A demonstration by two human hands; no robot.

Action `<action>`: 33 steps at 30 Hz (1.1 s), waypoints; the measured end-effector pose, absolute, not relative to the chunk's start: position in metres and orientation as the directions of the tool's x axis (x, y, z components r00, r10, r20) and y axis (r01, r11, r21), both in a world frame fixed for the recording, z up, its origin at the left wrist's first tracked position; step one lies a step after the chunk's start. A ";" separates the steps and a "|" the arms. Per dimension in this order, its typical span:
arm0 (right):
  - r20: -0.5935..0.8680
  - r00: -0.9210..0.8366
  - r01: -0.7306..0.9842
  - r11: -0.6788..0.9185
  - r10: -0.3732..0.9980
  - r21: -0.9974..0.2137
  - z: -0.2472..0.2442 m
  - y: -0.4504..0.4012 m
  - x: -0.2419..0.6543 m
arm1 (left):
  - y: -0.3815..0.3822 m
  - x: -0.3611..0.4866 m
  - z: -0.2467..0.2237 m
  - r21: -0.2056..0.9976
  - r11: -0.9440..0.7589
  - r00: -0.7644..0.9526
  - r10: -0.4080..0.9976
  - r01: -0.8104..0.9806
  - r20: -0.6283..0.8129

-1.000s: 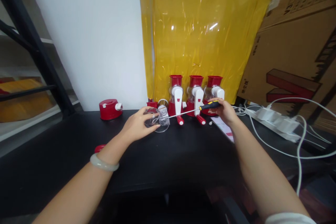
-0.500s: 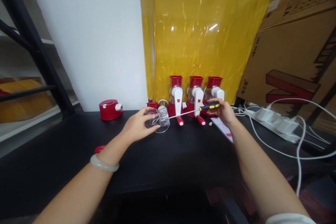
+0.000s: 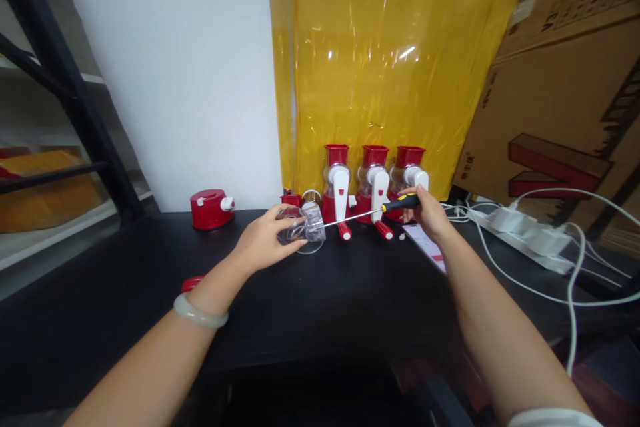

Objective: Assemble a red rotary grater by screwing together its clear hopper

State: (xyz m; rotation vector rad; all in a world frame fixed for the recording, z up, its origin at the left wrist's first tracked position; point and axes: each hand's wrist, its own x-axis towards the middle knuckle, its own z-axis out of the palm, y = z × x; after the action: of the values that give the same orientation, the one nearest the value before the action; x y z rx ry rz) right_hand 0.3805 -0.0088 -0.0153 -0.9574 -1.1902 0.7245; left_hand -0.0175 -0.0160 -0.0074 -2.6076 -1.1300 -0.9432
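My left hand (image 3: 263,239) is closed around a clear plastic grater housing (image 3: 315,223), which lies on its side just above or on the black table. In my right hand (image 3: 429,213) is a screwdriver (image 3: 400,203) with a black and yellow handle. Its long shaft points left, and the tip meets the right end of the clear housing; the exact contact is too small to see. Behind the housing are a metal grating drum (image 3: 311,197) and a red part (image 3: 291,200). Close behind the shaft stand three red and white rotary graters (image 3: 340,190) with cranks.
A red round base (image 3: 212,209) stands at the back left, and a small red piece (image 3: 191,283) lies beside my left wrist. A phone (image 3: 424,247) rests under my right forearm. A white power strip (image 3: 525,240) with cables lies right, before a cardboard box (image 3: 555,100).
The screwdriver and my right hand have shifted very slightly, and my grip on the handle looks a little turned. My left hand keeps hold of the clear housing.
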 end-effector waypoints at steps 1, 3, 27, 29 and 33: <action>0.406 0.234 -0.006 0.418 0.884 -0.908 -0.016 -0.008 0.381 | -0.016 -0.017 -0.007 0.109 -0.704 0.519 0.610 0.701 0.599; 0.379 0.213 -0.053 0.398 0.901 -0.916 -0.016 -0.007 0.383 | -0.017 -0.017 -0.006 0.108 -0.702 0.519 0.612 0.704 0.596; 0.388 0.210 -0.037 0.404 0.897 -0.914 -0.016 -0.007 0.383 | -0.016 -0.018 -0.008 0.102 -0.702 0.520 0.609 0.705 0.599; 0.396 0.211 -0.028 0.410 0.894 -0.912 -0.017 -0.007 0.384 | -0.016 -0.018 -0.008 0.100 -0.706 0.521 0.603 0.701 0.605; 0.420 0.226 0.026 0.426 0.879 -0.904 -0.016 -0.009 0.382 | -0.014 -0.019 -0.010 0.097 -0.712 0.521 0.592 0.695 0.615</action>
State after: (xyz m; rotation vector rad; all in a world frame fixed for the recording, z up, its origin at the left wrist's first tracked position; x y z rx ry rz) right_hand 0.3817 -0.0093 -0.0157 -0.9660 -1.2025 0.7353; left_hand -0.0194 -0.0142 -0.0097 -2.5963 -1.1080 -0.9567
